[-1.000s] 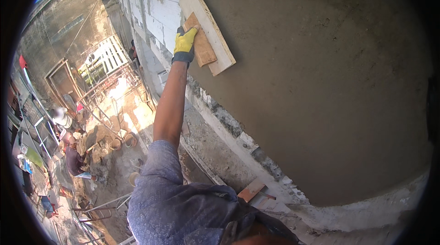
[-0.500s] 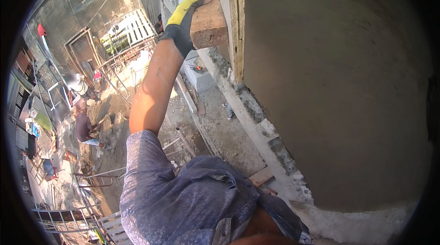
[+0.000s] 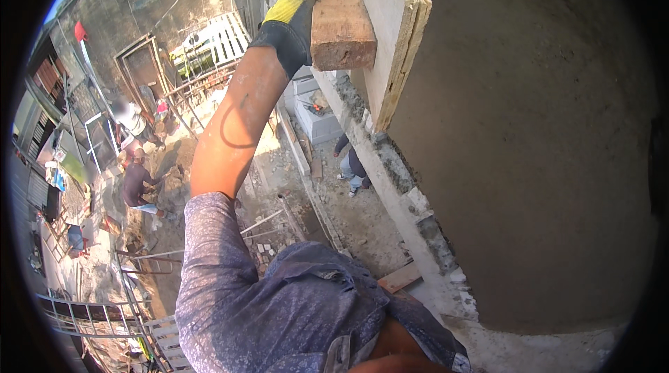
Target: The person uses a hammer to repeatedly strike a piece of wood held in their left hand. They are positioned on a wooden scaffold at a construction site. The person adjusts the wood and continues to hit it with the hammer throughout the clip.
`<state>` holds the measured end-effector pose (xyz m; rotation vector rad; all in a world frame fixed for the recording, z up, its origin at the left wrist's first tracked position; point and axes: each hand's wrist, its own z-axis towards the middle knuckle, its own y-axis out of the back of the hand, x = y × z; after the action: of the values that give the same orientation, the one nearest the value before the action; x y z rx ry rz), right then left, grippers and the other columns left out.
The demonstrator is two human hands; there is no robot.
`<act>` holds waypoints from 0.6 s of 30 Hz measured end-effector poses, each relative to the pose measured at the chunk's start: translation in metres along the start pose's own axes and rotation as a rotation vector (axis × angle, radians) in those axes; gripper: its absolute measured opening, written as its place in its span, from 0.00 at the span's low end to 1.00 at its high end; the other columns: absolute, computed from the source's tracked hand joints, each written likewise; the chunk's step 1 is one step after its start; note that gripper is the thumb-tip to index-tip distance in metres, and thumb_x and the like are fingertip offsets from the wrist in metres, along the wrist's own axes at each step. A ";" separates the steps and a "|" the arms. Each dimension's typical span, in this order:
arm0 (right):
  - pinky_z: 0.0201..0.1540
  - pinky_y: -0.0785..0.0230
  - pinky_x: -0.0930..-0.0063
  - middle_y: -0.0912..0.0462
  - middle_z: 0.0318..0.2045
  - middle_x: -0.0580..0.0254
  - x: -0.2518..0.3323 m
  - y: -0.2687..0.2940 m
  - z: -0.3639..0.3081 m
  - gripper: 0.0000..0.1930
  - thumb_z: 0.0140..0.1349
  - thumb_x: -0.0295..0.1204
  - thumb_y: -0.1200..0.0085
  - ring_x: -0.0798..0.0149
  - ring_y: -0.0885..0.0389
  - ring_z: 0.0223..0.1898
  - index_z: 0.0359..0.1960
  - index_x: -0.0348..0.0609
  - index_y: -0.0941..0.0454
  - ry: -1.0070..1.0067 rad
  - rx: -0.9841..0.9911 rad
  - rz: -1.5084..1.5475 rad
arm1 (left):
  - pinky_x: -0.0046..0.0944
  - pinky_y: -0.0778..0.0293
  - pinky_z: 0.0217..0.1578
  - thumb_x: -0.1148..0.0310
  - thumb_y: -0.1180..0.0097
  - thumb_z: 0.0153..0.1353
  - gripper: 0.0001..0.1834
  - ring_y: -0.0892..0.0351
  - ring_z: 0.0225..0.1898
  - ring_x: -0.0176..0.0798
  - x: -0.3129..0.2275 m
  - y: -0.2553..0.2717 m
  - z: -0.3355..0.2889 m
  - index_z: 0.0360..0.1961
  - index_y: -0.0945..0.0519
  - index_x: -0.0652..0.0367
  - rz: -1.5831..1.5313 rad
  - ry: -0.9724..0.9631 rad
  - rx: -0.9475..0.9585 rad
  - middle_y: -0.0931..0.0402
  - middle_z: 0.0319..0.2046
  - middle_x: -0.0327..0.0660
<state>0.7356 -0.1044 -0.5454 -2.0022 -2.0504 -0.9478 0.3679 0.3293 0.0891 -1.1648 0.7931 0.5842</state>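
My left arm reaches up and forward, and my left hand (image 3: 300,3) wears a yellow and black work glove. It is closed over the left side and far end of a reddish-brown block (image 3: 343,28), which looks like timber. Some of the fingers are hidden behind the block. The block's right side lies against an upright plywood board (image 3: 390,45) with layered edges, which stands above the rough top of a wall. My right hand is out of view.
The rough concrete wall top (image 3: 397,178) runs diagonally beside a broad grey-brown surface (image 3: 529,150). Far below on the left are a person in a dark shirt (image 3: 136,181), another person (image 3: 136,122) and metal frames. A third person (image 3: 355,169) is below, partly hidden by the wall.
The view has shifted, so my left hand, the block and the board appear farther right. More of the board's face shows. The person below the wall has come further into sight.
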 end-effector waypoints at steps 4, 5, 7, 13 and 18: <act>0.33 0.26 0.71 0.17 0.32 0.60 0.020 -0.008 -0.002 0.19 0.69 0.40 0.42 0.67 0.19 0.29 0.48 0.35 0.22 0.039 0.026 0.033 | 0.46 0.15 0.43 0.65 0.38 0.63 0.22 0.14 0.40 0.44 0.031 0.020 -0.003 0.56 0.24 0.63 -0.125 -0.029 0.207 0.17 0.42 0.47; 0.33 0.26 0.71 0.17 0.32 0.60 0.030 -0.011 -0.001 0.19 0.69 0.40 0.42 0.67 0.19 0.29 0.49 0.35 0.22 0.066 0.039 0.045 | 0.44 0.16 0.45 0.63 0.38 0.64 0.24 0.14 0.41 0.43 0.048 0.030 -0.007 0.58 0.23 0.63 -0.146 -0.004 0.157 0.16 0.45 0.47; 0.33 0.26 0.71 0.17 0.33 0.60 0.092 -0.030 -0.005 0.19 0.69 0.41 0.42 0.67 0.19 0.29 0.49 0.34 0.22 0.228 0.113 0.081 | 0.39 0.17 0.46 0.63 0.46 0.71 0.18 0.14 0.43 0.40 0.083 0.101 -0.005 0.57 0.20 0.61 -0.264 -0.034 0.164 0.16 0.47 0.44; 0.47 0.25 0.72 0.17 0.42 0.58 0.337 -0.015 -0.139 0.25 0.78 0.45 0.54 0.68 0.19 0.40 0.63 0.37 0.30 1.007 0.177 0.477 | 0.38 0.17 0.44 0.65 0.47 0.72 0.17 0.14 0.43 0.39 0.208 0.128 -0.049 0.57 0.21 0.61 -0.394 0.001 -0.021 0.16 0.46 0.43; 0.53 0.29 0.70 0.18 0.47 0.59 0.426 0.000 -0.255 0.27 0.77 0.48 0.56 0.69 0.21 0.49 0.66 0.39 0.30 1.092 0.258 0.355 | 0.37 0.18 0.43 0.66 0.49 0.73 0.16 0.15 0.42 0.37 0.245 0.120 -0.076 0.57 0.21 0.62 -0.321 -0.002 -0.046 0.16 0.45 0.42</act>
<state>0.6016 0.1328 -0.1303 -1.1802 -1.0958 -1.2129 0.4055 0.2945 -0.1893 -1.3016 0.5763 0.3378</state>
